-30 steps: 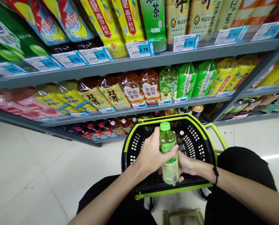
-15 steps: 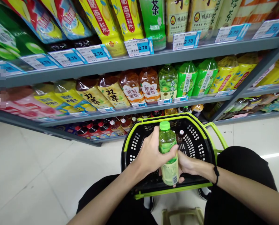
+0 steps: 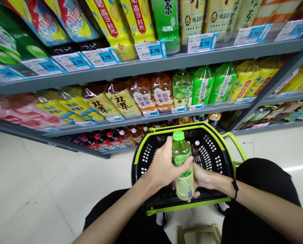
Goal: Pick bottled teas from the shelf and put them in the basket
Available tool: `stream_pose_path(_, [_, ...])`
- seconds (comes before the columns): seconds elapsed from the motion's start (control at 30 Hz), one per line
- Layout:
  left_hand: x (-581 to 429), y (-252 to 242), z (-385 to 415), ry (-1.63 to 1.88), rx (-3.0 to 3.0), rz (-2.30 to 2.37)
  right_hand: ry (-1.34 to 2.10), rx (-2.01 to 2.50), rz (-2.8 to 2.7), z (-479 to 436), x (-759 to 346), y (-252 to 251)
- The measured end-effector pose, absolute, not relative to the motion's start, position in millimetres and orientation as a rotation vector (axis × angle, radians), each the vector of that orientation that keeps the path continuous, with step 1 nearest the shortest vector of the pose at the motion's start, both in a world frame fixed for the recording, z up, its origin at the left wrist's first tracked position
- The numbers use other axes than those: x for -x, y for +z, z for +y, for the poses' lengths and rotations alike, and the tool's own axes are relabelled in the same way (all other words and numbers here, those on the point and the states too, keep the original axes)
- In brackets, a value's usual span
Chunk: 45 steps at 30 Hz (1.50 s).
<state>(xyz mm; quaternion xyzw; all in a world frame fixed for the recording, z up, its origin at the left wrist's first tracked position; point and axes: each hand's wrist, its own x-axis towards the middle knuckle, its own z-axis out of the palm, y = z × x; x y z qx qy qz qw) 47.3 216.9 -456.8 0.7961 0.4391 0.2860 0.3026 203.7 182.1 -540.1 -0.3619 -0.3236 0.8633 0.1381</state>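
Over black-and-green basket (image 3: pixel 141 150), before drinks shelf (image 3: pixel 166 62): green-capped bottle (image 3: pixel 181 152) upright, off shelf, held above basket, not set inside. Fingers of left hand (image 3: pixel 164 167) wrapped round its middle; right hand (image 3: pixel 201 178) cups lower label. Small dark bottle (image 3: pixel 195 148) already in basket.

L forearm (image 3: pixel 121 213) & R forearm (image 3: pixel 268 210) stretch fwd, converging. L hand (image 3: pixel 164 169) curled shut, thumb across the front. R hand (image 3: pixel 201 178) sits lower, fingers wrapped under, also closed.
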Motion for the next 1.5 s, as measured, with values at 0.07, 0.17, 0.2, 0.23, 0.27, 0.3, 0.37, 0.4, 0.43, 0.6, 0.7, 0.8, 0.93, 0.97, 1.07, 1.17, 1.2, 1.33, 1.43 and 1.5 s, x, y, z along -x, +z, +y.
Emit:
stream_pose_path(0.07, [-48,-457,217,0.760,-2.110,1.165,2.500,1.056,-0.937,182,-204,-540])
stream_pose_path(0.17, [-48,-457,218,0.758,-2.117,1.172,2.507,1.063,-0.940,183,-203,-538])
stream_pose_path(0.2, [-48,-457,218,0.760,-2.123,1.172,2.510,1.060,-0.944,183,-203,-538])
stream_pose_path(0.23, [-48,-457,218,0.764,-2.129,1.170,2.511,1.057,-0.949,183,-202,-537])
stream_pose_path(0.27, [-48,-457,218,0.768,-2.135,1.167,2.507,1.055,-0.954,183,-202,-536])
stream_pose_path(0.3, [-48,-457,218,0.772,-2.138,1.166,2.505,1.059,-0.957,183,-202,-536])
stream_pose_path(0.37, [-48,-457,218,0.772,-2.139,1.166,2.505,1.076,-0.956,183,-201,-537])
stream_pose_path(0.4, [-48,-457,218,0.769,-2.136,1.167,2.504,1.079,-0.952,183,-202,-538])
stream_pose_path(0.43, [-48,-457,218,0.766,-2.133,1.167,2.503,1.078,-0.948,183,-202,-540])
stream_pose_path(0.6, [-47,-459,218,0.764,-2.124,1.158,2.524,1.068,-0.914,183,-203,-547])
stream_pose_path(0.7, [-48,-458,218,0.765,-2.124,1.150,2.527,1.064,-0.912,183,-202,-545])
stream_pose_path(0.8, [-48,-457,218,0.761,-2.122,1.157,2.507,1.094,-0.921,183,-202,-543])
stream_pose_path(0.93, [-47,-457,218,0.744,-2.116,1.173,2.517,1.074,-0.920,183,-203,-547])
stream_pose_path(0.97, [-47,-457,218,0.743,-2.115,1.171,2.520,1.070,-0.916,183,-203,-547])
stream_pose_path(1.07, [-47,-458,219,0.750,-2.116,1.169,2.515,1.081,-0.924,183,-202,-545])
stream_pose_path(1.17, [-47,-459,219,0.750,-2.117,1.172,2.494,1.092,-0.950,183,-200,-539])
stream_pose_path(1.2, [-47,-459,219,0.749,-2.117,1.172,2.490,1.100,-0.952,183,-200,-537])
stream_pose_path(1.33, [-47,-458,218,0.750,-2.121,1.165,2.498,1.124,-0.936,183,-200,-537])
stream_pose_path(1.43, [-47,-457,218,0.748,-2.123,1.163,2.497,1.094,-0.936,183,-201,-539])
stream_pose_path(1.5, [-47,-457,218,0.745,-2.119,1.166,2.484,1.070,-0.938,181,-202,-540])
